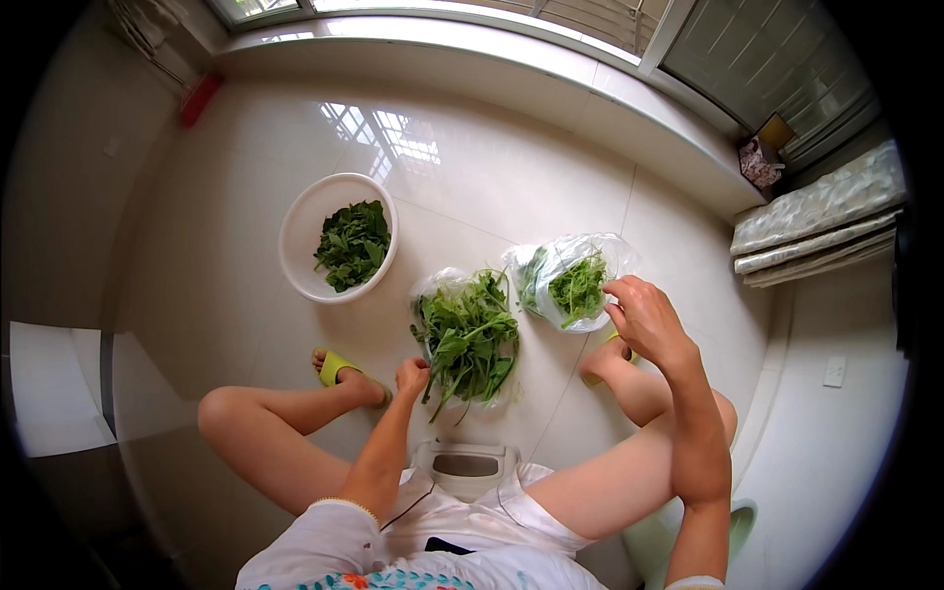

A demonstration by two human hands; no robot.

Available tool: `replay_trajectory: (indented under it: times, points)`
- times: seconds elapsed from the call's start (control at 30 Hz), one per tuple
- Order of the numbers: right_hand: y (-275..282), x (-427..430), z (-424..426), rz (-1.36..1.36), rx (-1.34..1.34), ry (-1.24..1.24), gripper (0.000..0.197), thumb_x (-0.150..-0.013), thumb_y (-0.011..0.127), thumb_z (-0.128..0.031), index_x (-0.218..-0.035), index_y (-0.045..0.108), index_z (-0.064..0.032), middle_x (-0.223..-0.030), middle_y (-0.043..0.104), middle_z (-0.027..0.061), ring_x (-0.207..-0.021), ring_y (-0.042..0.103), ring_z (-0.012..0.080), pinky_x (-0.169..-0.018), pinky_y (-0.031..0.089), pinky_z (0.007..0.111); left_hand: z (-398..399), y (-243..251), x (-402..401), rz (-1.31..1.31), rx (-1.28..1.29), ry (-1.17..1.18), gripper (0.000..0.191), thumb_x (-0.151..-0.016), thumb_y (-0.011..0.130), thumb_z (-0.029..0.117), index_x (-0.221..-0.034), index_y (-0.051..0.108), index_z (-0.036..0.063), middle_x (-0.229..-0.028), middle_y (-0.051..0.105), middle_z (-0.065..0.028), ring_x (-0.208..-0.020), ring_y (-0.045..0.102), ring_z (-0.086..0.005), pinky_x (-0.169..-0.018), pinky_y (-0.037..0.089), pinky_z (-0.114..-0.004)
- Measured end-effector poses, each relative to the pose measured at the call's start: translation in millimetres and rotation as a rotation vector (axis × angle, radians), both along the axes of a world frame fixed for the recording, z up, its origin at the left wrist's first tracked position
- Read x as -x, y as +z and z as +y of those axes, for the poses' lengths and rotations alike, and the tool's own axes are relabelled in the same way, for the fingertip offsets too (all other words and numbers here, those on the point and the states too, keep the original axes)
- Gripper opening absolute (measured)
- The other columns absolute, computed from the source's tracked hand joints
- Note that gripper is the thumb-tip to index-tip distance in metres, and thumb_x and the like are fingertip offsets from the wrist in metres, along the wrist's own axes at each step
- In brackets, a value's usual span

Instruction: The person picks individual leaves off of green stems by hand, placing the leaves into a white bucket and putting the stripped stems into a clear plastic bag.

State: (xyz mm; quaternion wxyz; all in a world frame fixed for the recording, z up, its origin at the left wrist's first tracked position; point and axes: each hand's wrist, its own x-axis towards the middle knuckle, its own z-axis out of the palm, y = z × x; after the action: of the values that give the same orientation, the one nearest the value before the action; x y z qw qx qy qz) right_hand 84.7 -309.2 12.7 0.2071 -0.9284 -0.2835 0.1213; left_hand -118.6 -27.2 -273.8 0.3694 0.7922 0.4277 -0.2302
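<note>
Low between my knees a heap of leafy green stems with tendrils (pixel 472 335) lies on a thin plastic bag on the floor. My left hand (pixel 411 376) is at the heap's left edge with its fingers curled in; whether a stem is pinched there is hidden. To the right, a clear plastic bag (pixel 542 287) stands with pale green trimmings (pixel 579 284) in its mouth. My right hand (pixel 649 317) hovers at that bag's right rim, thumb and fingers apart, with nothing visible between them. A white plastic colander (pixel 299 254) at upper left holds picked green leaves (pixel 354 243).
I sit over pale glossy floor tiles, feet in lime-green slippers (pixel 338 365). A light plastic stool (pixel 472 479) is beneath me. A pale green plastic object (pixel 649 538) stands at lower right. A red dustpan (pixel 199 99) leans far left; folded curtain fabric (pixel 818 214) hangs right.
</note>
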Motion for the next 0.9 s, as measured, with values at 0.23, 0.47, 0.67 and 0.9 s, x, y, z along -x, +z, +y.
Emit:
replay_trajectory:
  times: [0.23,0.47,0.67,0.9]
  points:
    - [-17,13,39,0.036,-0.044,0.2,0.006,-0.068,0.046,-0.005,-0.066,0.048,-0.0007,-0.07,0.05,0.0172,-0.067,0.051,0.0336,-0.06,0.042,0.04,-3,53,1,-0.318,0.452,-0.013,0.011,-0.071,0.056,0.011,-0.079,0.057,0.0038,-0.072,0.057,-0.0029,-0.066,0.051,-0.0111,-0.06,0.042,-0.025]
    - [-48,52,85,0.296,0.055,0.413,0.013,-0.069,0.051,-0.012,-0.07,0.054,0.0009,-0.076,0.055,0.0192,-0.075,0.053,0.0339,-0.066,0.042,0.04,-39,121,-26,-0.368,0.774,0.29,0.007,-0.076,0.053,0.008,-0.081,0.051,0.005,-0.073,0.053,-0.0013,-0.065,0.054,-0.0118,-0.06,0.047,-0.026]
    - [-123,76,91,0.392,0.068,0.166,0.025,-0.064,0.057,-0.022,-0.075,0.059,0.001,-0.071,0.056,0.0219,-0.072,0.055,0.0336,-0.066,0.044,0.038,-76,134,-49,-0.393,0.826,0.375,0.007,-0.076,0.052,0.003,-0.081,0.05,-0.0012,-0.076,0.056,-0.0086,-0.068,0.057,-0.0168,-0.064,0.049,-0.028]
    - [-140,68,81,0.474,0.015,-0.11,0.025,-0.059,0.062,-0.025,-0.065,0.061,-0.0011,-0.072,0.058,0.0197,-0.07,0.057,0.0307,-0.062,0.046,0.036,-106,142,-46,-0.668,0.554,0.198,0.007,-0.072,0.047,-0.004,-0.079,0.05,-0.0038,-0.072,0.058,-0.0088,-0.064,0.058,-0.0146,-0.059,0.046,-0.024]
